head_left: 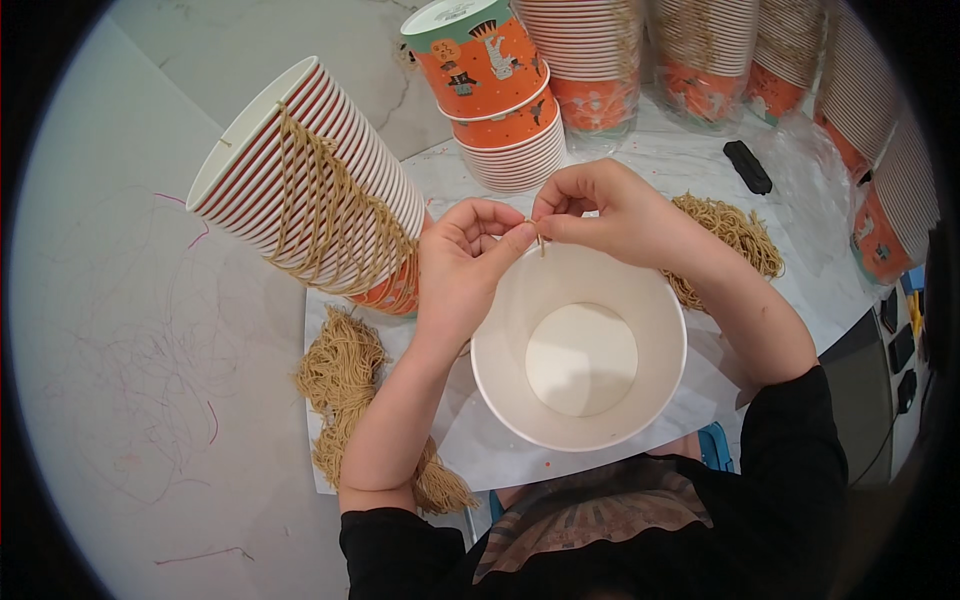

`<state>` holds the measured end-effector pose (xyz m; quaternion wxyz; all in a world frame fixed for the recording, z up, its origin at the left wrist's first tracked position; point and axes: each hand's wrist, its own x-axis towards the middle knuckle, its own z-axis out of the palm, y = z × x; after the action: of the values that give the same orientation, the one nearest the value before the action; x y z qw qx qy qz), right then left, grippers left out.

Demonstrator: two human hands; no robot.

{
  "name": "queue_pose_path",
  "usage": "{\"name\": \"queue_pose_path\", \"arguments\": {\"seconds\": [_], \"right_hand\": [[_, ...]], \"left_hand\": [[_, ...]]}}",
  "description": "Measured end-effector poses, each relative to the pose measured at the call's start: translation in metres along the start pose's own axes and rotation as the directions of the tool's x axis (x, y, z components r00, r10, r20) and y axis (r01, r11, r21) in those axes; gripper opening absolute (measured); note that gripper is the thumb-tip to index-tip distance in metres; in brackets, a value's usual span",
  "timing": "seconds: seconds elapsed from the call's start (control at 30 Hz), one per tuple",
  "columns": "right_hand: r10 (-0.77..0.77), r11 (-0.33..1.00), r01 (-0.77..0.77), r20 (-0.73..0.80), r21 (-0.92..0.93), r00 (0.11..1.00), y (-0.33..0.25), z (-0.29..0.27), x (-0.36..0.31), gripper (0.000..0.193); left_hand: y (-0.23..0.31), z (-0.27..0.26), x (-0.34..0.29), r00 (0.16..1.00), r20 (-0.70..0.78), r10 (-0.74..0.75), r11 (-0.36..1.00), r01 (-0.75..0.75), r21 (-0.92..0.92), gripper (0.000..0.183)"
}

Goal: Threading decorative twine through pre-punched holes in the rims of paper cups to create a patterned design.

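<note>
A large white paper bucket stands before me with its mouth up and nothing inside. At its far rim hangs a short end of tan string. My left hand pinches the string between thumb and forefinger from the left. From the right, my right hand pinches it as well, its fingertips almost meeting the left ones. Whether the string passes through the rim is hidden by my fingers.
Left stands a tall tilted stack of nested buckets with tan strings hanging down its side. Bundles of tan string lie by both forearms. Orange printed buckets, wrapped bucket stacks, clear plastic and a small black object occupy the far side.
</note>
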<state>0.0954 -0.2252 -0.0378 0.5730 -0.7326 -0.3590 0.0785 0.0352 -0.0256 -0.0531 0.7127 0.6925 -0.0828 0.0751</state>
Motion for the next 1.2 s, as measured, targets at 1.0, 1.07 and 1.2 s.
{"name": "queue_pose_path", "arguments": {"seconds": [1.0,1.07,1.2], "right_hand": [[-0.003,0.990,0.000,-0.026,-0.142,1.000,-0.010,0.006,-0.005,0.014],[-0.020,0.987,0.014,-0.040,-0.163,0.999,-0.009,0.007,-0.005,0.014],[-0.031,0.984,0.022,-0.047,-0.179,0.998,-0.010,0.007,-0.006,0.014]], "left_hand": [[0.012,-0.007,-0.002,0.985,0.029,-0.173,0.970,0.165,0.181,0.014],[0.012,-0.007,-0.002,0.987,0.039,-0.153,0.977,0.146,0.156,0.014],[0.016,-0.014,0.001,0.977,0.038,-0.211,0.968,0.203,0.148,0.014]]}}
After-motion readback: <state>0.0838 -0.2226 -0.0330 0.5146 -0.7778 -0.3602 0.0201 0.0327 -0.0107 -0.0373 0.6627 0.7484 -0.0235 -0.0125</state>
